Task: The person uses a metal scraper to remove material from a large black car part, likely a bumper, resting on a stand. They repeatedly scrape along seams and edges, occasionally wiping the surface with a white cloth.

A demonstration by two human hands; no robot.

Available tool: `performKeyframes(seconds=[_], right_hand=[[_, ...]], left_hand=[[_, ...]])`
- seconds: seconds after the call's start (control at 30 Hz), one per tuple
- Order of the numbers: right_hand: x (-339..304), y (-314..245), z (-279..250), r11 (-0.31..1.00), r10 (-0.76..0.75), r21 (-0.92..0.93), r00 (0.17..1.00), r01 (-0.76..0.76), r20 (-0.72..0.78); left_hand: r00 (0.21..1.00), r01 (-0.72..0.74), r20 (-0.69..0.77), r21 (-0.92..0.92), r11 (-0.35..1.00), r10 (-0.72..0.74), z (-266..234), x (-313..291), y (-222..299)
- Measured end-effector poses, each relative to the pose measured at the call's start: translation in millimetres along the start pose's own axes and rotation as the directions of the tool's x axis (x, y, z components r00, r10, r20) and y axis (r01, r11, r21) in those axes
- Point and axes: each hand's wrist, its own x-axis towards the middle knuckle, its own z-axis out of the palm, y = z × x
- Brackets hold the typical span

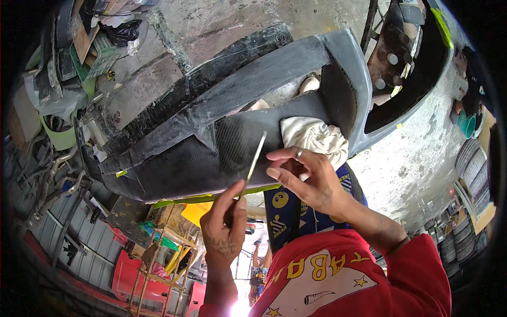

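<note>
Apparently to leave its far tip free, the left hand [224,224] pinched the thin pale tool [257,157] by its near end over the dark panel [237,138], the right hand [317,185] nearby, empty, thumb and forefinger apart.

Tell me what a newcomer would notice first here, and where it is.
The big dark panel draws the eye first, slanting across the upper middle, with a crumpled white cloth toward its right end. In front of it, the left hand pinches a thin, pale stick near the centre, while the right hand is beside it with nothing visible between thumb and forefinger. The bright red shirt fills the bottom.
</note>
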Motion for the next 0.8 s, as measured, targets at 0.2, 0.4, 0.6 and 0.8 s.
performKeyframes(seconds=[0.2, 0.4, 0.6, 0.8], right_hand=[[16, 20, 17, 0.620, 0.124, 0.756, 0.978, -0.209, 0.169], [18, 25, 32, 0.322, -0.035, 0.926, 0.975, -0.199, 0.221], [24, 17, 83, 0.234, -0.117, 0.965, 0.982, -0.117, 0.147], [29, 29, 44, 0.904, -0.399, -0.008, 0.837, 0.428, -0.375]], left_hand=[[0.991, 0.037, 0.133, -0.173, 0.984, -0.014, -3, -16, 3], [0.950, 0.069, 0.218, -0.845, 0.530, 0.224, -37, -9, -16], [0.866, -0.484, 0.036, -0.185, 0.855, 0.498, -22, 57, -5], [0.845, -0.518, 0.034, -0.191, 0.834, 0.533, -37, 119, -3]])
